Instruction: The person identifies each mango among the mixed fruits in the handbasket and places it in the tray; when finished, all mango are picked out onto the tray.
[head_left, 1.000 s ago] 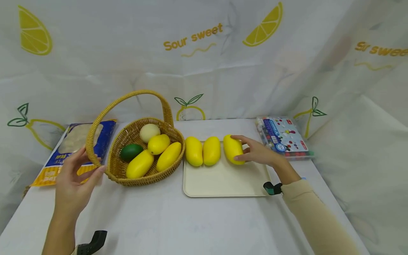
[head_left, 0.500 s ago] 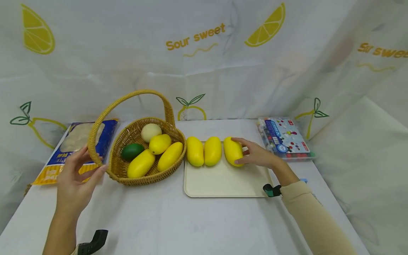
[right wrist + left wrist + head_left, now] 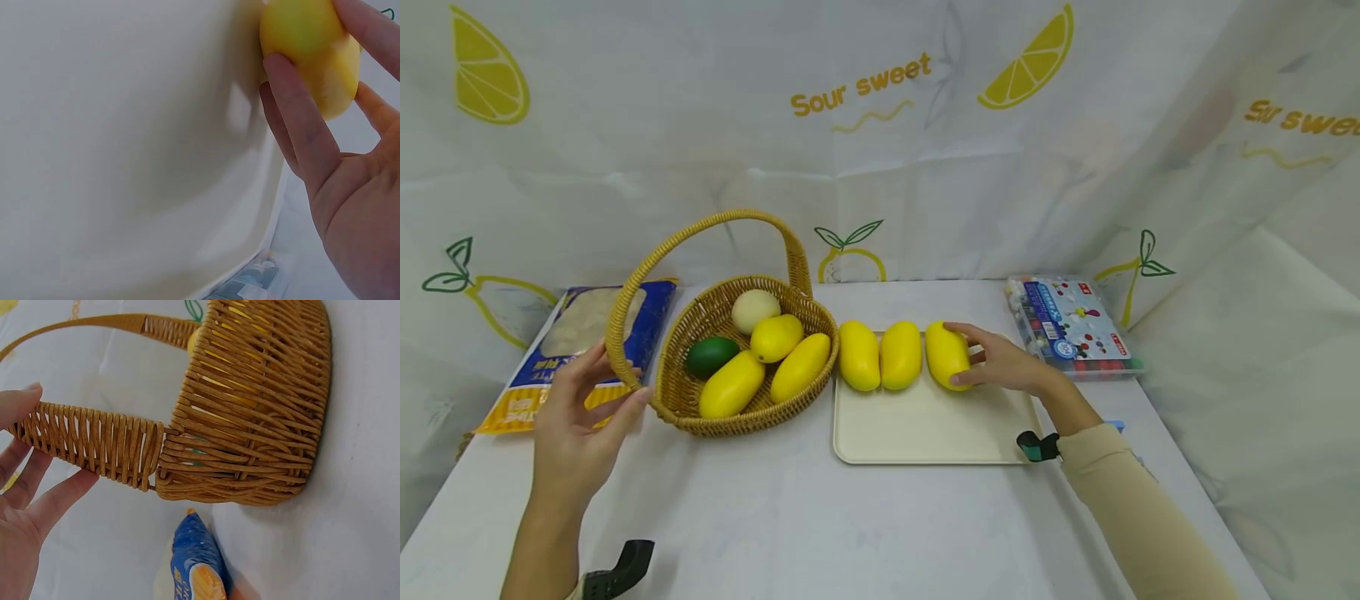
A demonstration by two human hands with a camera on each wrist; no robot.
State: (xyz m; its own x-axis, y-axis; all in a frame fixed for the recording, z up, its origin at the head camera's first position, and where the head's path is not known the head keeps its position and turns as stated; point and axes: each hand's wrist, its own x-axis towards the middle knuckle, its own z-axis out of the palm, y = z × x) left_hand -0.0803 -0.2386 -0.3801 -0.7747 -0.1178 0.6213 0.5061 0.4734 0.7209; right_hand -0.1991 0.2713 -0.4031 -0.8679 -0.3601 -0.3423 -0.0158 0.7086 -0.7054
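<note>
A yellow mango [image 3: 947,357] lies at the right of the row on the cream tray [image 3: 925,437]. My right hand [image 3: 1006,365] holds it with thumb and fingers spread around its sides; in the right wrist view the fingers [image 3: 303,119] touch the mango [image 3: 306,37]. Two more yellow mangoes [image 3: 858,357] lie side by side to its left, by the tray's far edge. My left hand [image 3: 576,425] pinches the lower left part of the wicker basket's handle [image 3: 619,333]. In the left wrist view, the thumb is above the handle [image 3: 94,440] and the fingers below.
Inside the wicker basket [image 3: 722,428] lie yellow mangoes [image 3: 730,385], a lemon [image 3: 777,338], a dark green fruit [image 3: 711,357] and a pale round one [image 3: 755,312]. A blue and orange bag [image 3: 527,396] lies behind my left hand. A clear-sided box [image 3: 1075,325] stands at the back right.
The right hand and its mango have come down slightly toward the tray, and the fingers have shifted a little on it. The left hand stays on the basket handle.
</note>
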